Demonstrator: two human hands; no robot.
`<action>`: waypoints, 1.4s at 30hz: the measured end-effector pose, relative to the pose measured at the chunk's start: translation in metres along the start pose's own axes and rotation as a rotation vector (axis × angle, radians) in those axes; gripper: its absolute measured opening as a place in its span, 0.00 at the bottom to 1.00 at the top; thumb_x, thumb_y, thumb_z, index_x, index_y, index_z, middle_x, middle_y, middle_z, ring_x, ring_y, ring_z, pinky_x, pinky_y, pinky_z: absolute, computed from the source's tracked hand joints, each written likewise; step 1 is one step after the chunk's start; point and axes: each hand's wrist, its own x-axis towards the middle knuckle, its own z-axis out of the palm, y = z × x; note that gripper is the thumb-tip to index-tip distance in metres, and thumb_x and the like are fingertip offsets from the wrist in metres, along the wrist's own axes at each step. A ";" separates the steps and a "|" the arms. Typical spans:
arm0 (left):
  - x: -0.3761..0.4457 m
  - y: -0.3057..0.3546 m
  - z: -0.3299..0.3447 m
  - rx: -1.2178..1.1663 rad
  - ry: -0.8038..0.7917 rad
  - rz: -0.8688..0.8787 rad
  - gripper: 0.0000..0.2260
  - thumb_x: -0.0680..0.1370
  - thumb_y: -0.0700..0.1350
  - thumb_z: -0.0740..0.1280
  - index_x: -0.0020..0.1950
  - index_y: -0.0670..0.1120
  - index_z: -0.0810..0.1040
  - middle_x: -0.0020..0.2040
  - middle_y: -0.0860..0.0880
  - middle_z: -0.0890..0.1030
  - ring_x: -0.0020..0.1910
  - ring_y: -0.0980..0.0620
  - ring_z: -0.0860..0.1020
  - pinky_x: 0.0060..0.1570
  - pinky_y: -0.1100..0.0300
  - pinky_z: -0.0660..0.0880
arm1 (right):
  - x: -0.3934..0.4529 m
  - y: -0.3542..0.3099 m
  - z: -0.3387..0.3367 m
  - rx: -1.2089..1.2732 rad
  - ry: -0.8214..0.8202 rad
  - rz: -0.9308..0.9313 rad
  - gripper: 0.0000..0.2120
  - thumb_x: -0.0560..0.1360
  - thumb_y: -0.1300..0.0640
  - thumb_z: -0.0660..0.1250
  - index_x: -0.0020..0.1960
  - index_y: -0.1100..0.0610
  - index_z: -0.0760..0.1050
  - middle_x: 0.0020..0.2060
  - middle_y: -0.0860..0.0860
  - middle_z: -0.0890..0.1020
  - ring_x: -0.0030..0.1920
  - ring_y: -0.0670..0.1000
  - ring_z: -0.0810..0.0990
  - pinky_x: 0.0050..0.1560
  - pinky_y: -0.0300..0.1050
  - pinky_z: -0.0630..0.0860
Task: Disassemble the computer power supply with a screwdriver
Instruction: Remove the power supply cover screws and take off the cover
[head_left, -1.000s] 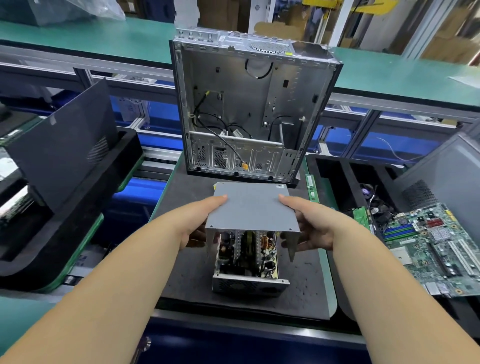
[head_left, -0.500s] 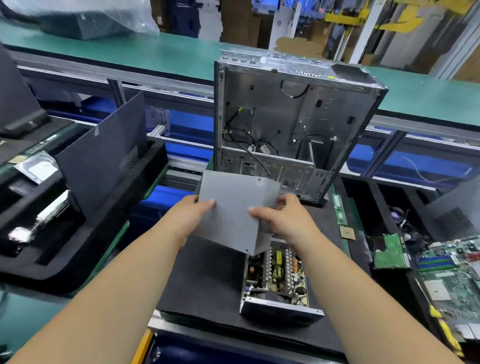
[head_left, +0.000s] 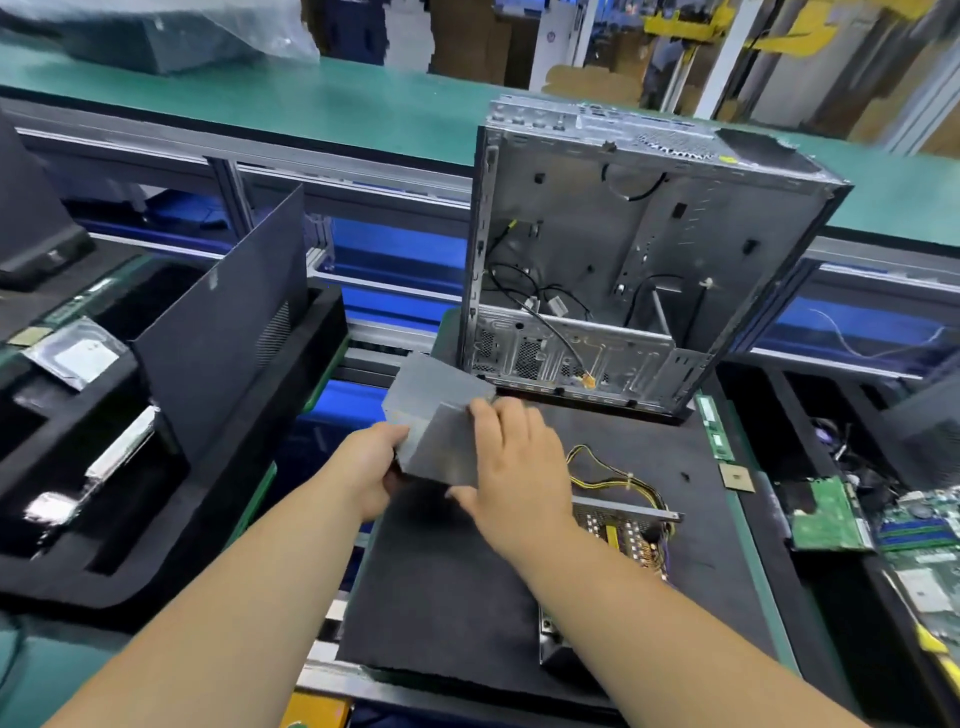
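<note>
Cover (head_left: 441, 431) lifted clear, both hands (head_left: 371, 475) (head_left: 511, 467) gripping its edges; needing setting down at nine o'clock, away from open supply (head_left: 618, 540).

Both hands (head_left: 441, 467) apparently grip grey cover (head_left: 441, 410).

Computer case (head_left: 623, 270) upright at back of mat (head_left: 447, 571), opened power supply (head_left: 618, 540) on mat before it, lifted cover (head_left: 441, 421) left of supply, foam tray (head_left: 171, 499) far left, circuit boards (head_left: 883, 525) far right.
</note>
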 end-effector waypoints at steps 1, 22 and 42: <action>0.004 -0.004 -0.003 -0.014 -0.030 -0.012 0.10 0.83 0.41 0.60 0.58 0.39 0.79 0.43 0.44 0.86 0.41 0.49 0.85 0.39 0.56 0.81 | -0.001 -0.002 0.004 -0.021 -0.004 -0.014 0.45 0.51 0.41 0.84 0.63 0.58 0.76 0.50 0.56 0.78 0.45 0.57 0.78 0.43 0.49 0.77; 0.042 -0.017 -0.024 0.253 -0.223 0.100 0.32 0.82 0.65 0.51 0.80 0.47 0.59 0.81 0.47 0.56 0.80 0.46 0.51 0.77 0.48 0.47 | 0.019 -0.019 0.056 -0.055 -0.381 -0.119 0.20 0.61 0.70 0.70 0.51 0.57 0.74 0.47 0.55 0.75 0.46 0.58 0.76 0.40 0.47 0.62; -0.016 -0.031 0.081 0.683 -0.188 0.810 0.11 0.78 0.42 0.69 0.39 0.54 0.75 0.44 0.55 0.76 0.45 0.62 0.74 0.49 0.70 0.67 | -0.026 0.133 0.001 0.256 -0.141 0.449 0.18 0.82 0.49 0.60 0.35 0.54 0.66 0.33 0.49 0.71 0.38 0.55 0.71 0.34 0.50 0.62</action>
